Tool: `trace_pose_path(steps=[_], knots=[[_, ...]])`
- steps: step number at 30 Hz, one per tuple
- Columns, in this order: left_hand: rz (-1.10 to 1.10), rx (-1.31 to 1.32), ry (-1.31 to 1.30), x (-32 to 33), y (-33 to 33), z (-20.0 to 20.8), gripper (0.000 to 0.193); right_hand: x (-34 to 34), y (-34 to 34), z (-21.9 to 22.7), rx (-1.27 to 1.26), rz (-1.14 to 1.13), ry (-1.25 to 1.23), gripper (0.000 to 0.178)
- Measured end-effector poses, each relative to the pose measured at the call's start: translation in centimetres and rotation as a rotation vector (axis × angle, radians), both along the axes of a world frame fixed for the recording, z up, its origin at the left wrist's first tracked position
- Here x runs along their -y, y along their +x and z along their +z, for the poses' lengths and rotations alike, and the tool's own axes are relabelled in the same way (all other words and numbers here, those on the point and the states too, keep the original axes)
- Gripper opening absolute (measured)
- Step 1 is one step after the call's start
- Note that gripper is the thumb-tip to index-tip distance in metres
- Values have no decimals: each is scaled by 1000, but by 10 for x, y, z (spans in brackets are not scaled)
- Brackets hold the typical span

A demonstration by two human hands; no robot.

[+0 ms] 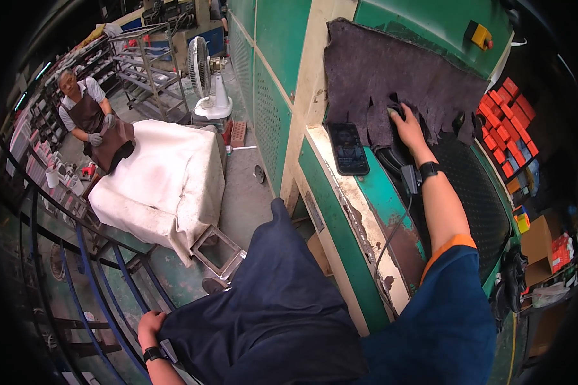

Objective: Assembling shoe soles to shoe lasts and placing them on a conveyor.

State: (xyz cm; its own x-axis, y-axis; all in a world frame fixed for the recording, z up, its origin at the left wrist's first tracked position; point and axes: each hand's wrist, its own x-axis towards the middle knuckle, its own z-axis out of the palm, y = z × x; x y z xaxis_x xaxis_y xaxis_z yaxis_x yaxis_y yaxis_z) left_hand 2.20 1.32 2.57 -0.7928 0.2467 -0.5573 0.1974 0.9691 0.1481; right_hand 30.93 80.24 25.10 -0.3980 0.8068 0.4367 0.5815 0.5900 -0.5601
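My right hand [409, 130] reaches onto a dark purple-brown hide of leather [391, 67], with its fingers closed on the ragged, cut lower edge. Slits and narrow loose strips show along that edge. The hide lies over the green machine's bed, partly covering a black studded surface [468, 186]. Left of this hand, a black phone [348, 149] rests on the worn machine edge. My left hand [150, 326] lies against the dark blue apron [269, 289] over my leg, holding nothing that shows; its fingers are partly seen.
Blue metal rack bars [103, 295] stand beside my left arm. A cable [391, 234] runs along the machine edge. Beyond is a cloth-covered stack [167, 173], where a gloved person [86, 119] handles brown material. A white fan [212, 96] stands behind; red boxes [507, 122] are at right.
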Motion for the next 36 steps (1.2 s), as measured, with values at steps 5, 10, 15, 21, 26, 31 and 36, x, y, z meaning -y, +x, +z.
trace_pose_path(steps=[5, 10, 15, 21, 26, 31, 36], knots=[[41, -30, -6, -3, 6, 9, 45, 3, -10, -13, -222, -31, -30, 70], [33, 10, -43, -5, 1, 5, 45, 9, -7, -10, 131, -159, -44, 93], [-12, -11, -63, -10, 0, 5, 42, 8, -16, 10, 252, -259, -143, 102], [21, 2, -65, -11, 3, 8, 46, 2, -13, 4, 232, -160, -114, 104], [30, -54, 30, -16, 10, 25, 45, 4, 38, 5, 127, -56, -180, 100], [-6, -149, 96, 0, 13, 13, 47, 81, 93, 18, 47, 49, -317, 91], [58, -212, 519, -26, 24, 28, 41, 131, 146, 20, -26, -28, -422, 67]])
